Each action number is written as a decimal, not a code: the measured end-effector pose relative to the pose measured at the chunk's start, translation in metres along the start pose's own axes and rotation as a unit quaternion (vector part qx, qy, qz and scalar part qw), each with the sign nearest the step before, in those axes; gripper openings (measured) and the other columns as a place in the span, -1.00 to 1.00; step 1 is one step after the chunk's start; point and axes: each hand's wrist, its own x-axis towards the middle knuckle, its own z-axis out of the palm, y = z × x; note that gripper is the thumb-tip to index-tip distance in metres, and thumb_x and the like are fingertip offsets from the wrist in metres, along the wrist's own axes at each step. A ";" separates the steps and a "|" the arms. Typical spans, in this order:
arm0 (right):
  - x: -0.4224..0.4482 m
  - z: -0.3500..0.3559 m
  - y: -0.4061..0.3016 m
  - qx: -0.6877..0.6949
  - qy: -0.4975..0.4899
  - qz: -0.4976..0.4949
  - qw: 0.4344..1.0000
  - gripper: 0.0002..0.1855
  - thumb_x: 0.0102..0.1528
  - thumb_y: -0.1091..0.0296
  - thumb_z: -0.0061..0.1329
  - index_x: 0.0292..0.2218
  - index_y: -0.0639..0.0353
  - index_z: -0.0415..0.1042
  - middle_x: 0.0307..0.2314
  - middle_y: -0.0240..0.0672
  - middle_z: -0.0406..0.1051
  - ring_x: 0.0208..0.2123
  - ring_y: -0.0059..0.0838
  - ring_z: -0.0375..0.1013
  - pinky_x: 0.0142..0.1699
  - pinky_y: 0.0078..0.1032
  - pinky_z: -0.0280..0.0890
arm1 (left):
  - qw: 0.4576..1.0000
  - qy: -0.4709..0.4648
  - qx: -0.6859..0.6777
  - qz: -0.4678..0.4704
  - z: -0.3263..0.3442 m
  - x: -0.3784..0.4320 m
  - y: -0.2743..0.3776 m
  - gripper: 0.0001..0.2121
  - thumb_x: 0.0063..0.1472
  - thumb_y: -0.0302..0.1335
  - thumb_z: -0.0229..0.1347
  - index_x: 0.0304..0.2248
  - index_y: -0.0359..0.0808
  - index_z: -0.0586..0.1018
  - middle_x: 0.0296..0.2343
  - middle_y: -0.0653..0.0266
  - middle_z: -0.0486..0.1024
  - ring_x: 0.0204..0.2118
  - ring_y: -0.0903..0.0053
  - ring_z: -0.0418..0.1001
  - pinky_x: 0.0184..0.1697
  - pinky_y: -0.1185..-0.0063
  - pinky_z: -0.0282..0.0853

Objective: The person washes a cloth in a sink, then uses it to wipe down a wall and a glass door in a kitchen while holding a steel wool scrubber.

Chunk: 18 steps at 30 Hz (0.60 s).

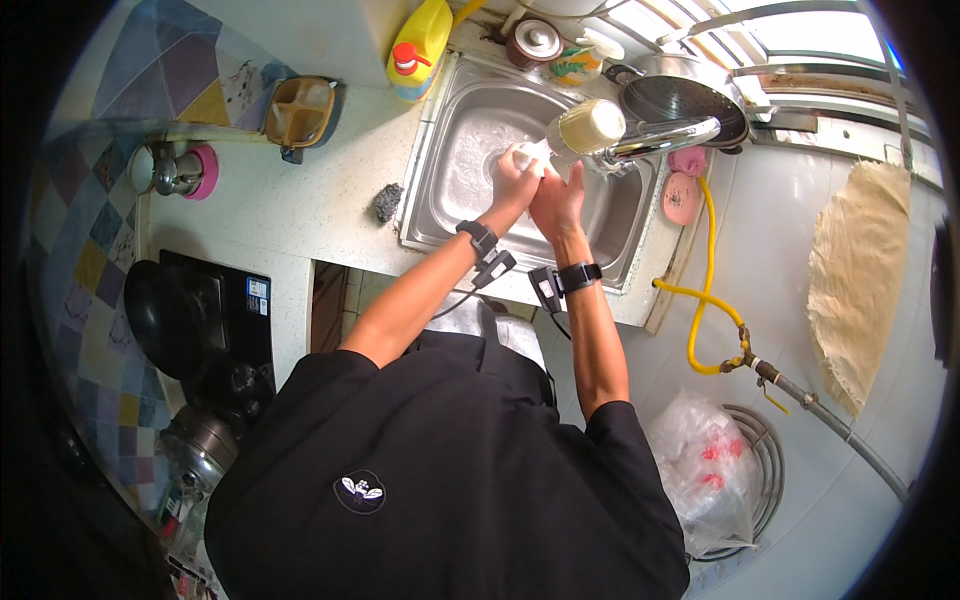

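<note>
Both hands are together over a stainless steel sink (469,90), beneath the tap. My left hand (513,184) grips a small white item (532,156), perhaps a cloth; its exact kind is unclear. Close beside it, my right hand (559,202) has its thumb raised, and its fingertips meet the white item's lower edge. How far those fingers close on it is hidden. A chrome tap (664,141) with a cream-topped filter (592,126) hangs just above and right of the hands. Water ripples on the basin floor.
Left of the sink are a yellow detergent bottle (420,49) and a steel wool scourer (388,202). Behind it stand a lidded brown pot (534,43), a spray bottle (581,64) and a steel pan (682,94). A yellow hose (710,240) runs at right.
</note>
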 end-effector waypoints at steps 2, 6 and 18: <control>-0.013 -0.010 -0.003 -0.058 0.011 -0.022 0.998 0.00 0.10 -0.46 -0.51 0.17 0.38 -0.02 0.14 -0.07 0.06 0.18 -0.23 0.06 0.26 -0.35 -0.12 | 0.999 -0.009 -0.052 -0.004 -0.002 0.003 -0.007 -0.76 0.11 -0.51 0.04 -0.19 -0.34 0.44 -0.35 0.26 0.47 -0.37 0.62 0.44 -0.40 0.66 0.38; -0.036 -0.023 -0.020 -0.121 0.046 -0.042 0.991 -0.20 0.20 -0.30 -0.52 0.08 0.32 0.18 0.05 -0.08 0.23 0.07 -0.15 0.25 0.19 -0.28 0.05 | 0.950 -0.022 -0.278 -0.140 -0.012 0.015 -0.015 -0.81 0.16 -0.52 -0.01 -0.20 -0.28 0.43 -0.46 0.28 0.44 -0.49 0.56 0.42 -0.61 0.62 0.30; -0.017 -0.069 -0.065 0.116 0.179 -0.048 0.976 -0.18 0.20 -0.26 -0.50 0.16 0.36 -0.02 0.13 -0.01 0.08 0.14 -0.12 0.11 0.19 -0.12 0.02 | 0.934 -0.067 -0.207 -0.282 -0.001 0.017 0.025 -0.65 0.20 -0.01 -0.06 -0.53 -0.08 0.44 -0.73 0.49 0.33 -0.79 0.66 0.27 -0.81 0.61 0.01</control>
